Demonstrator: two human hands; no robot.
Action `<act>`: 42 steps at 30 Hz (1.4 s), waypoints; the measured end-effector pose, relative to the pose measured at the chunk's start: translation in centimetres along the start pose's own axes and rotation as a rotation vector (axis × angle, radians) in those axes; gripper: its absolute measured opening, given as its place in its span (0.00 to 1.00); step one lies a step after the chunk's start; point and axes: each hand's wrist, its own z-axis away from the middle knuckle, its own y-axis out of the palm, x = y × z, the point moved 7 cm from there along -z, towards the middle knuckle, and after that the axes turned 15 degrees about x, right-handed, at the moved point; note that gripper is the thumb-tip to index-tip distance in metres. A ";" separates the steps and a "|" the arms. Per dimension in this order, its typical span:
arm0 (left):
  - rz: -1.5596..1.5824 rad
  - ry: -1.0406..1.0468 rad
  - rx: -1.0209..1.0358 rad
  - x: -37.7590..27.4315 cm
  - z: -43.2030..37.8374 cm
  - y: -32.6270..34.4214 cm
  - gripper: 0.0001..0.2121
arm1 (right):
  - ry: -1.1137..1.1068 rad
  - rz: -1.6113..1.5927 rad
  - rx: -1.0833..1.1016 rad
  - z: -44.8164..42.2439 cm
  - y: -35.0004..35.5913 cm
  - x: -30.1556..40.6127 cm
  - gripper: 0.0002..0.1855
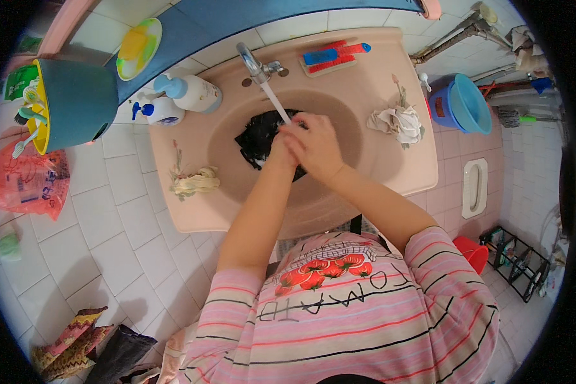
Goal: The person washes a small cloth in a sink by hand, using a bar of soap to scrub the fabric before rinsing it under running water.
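Observation:
My left hand (286,148) and my right hand (320,144) meet under a stream of running water (275,102) from the chrome faucet (253,65). The right hand's fingers lie over the left hand and hide most of its fingers. Beneath both hands, a wet black cloth (257,137) with some white suds lies in the basin of a pink washbasin (350,120). A dark patch shows between the fingers, but whether either hand grips the cloth is hidden.
Two pump bottles (194,93) (165,111) stand at the basin's left. A scrubbing brush (336,55) lies on the back rim. A pale crumpled cloth (397,124) rests at right, a yellowish one (198,180) at left. Blue basins (470,103) are beyond the right edge.

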 end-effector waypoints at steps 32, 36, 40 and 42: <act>0.565 0.111 0.208 4.0 0.3 -0.9 0.14 | 0.666 -0.303 0.185 1.6 6.5 -7.2 0.19; 0.752 -0.026 -0.281 2.3 3.1 0.4 0.12 | 0.833 -0.335 0.383 2.9 7.8 -10.4 0.20; 0.465 -0.013 -0.322 1.7 3.7 -4.0 0.10 | 0.525 0.146 0.652 4.2 5.3 -6.4 0.16; 0.363 -0.035 -0.232 1.9 3.3 -2.3 0.09 | 0.545 0.043 0.543 5.9 1.1 -6.8 0.16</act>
